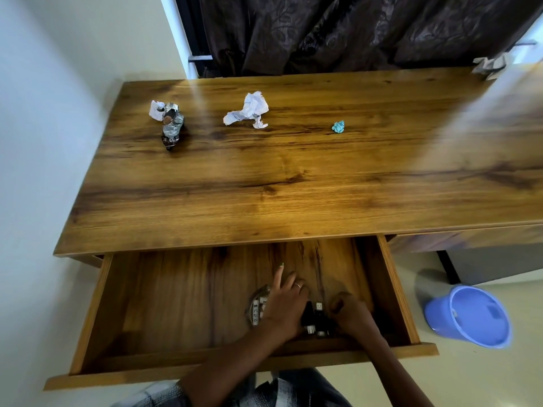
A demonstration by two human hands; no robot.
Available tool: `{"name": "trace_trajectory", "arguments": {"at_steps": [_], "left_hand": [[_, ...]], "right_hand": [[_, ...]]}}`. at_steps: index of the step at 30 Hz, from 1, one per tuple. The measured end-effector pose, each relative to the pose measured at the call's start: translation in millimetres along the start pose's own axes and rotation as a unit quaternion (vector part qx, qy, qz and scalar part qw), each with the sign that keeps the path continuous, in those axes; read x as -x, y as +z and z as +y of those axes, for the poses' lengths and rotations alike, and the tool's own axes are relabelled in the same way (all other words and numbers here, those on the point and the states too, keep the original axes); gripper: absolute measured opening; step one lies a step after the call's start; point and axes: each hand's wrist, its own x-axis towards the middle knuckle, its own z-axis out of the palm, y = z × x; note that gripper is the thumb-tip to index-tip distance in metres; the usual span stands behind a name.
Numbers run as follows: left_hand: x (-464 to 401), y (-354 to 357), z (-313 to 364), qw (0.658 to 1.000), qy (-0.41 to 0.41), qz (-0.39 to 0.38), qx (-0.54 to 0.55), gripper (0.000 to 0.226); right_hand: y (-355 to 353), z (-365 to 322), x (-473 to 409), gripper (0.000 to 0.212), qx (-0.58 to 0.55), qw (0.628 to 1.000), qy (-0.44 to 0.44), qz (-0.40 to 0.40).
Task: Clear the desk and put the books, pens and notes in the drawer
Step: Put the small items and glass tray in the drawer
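The desk's drawer (97, 312) is pulled out wide toward me, and both my hands are inside it at its right part. My left hand (286, 306) lies with its fingers spread and loosely straight over a white power strip (256, 311) with a coiled cable. My right hand (352, 315) has its fingers curled against the black chargers (314, 318) that lie between the two hands; its fingertips are hidden. No books, pens or notes show in the drawer or on the desk top (293, 177).
On the far part of the desk lie a foil wrapper with white paper (169, 124), a crumpled white paper (249, 110) and a small teal paper ball (338, 126). A blue bucket (470, 315) stands on the floor to the right. Dark curtains (352, 33) hang behind the desk.
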Motion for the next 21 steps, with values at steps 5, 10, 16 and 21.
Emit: {"name": "trace_trajectory", "arguments": {"at_steps": [5,10,16,21], "left_hand": [[0.1,0.1,3.1,1.0,-0.003,-0.005,-0.011,0.066],[4.6,-3.8,1.6,0.999,-0.04,0.005,-0.027,0.074],[6.5,-9.3,3.4,0.998,-0.024,-0.031,-0.057,0.045],[3.6,-2.4,6.1,0.999,-0.008,-0.019,-0.046,0.041]], "right_hand": [[-2.7,-2.2,1.0,0.012,-0.004,1.0,-0.018,0.011],[-3.9,-1.8,2.0,0.013,-0.023,1.0,-0.009,0.01],[-4.4,-0.5,1.8,0.013,-0.024,1.0,-0.018,0.008],[-5.4,0.0,0.4,0.013,-0.027,0.999,-0.022,0.014]]}}
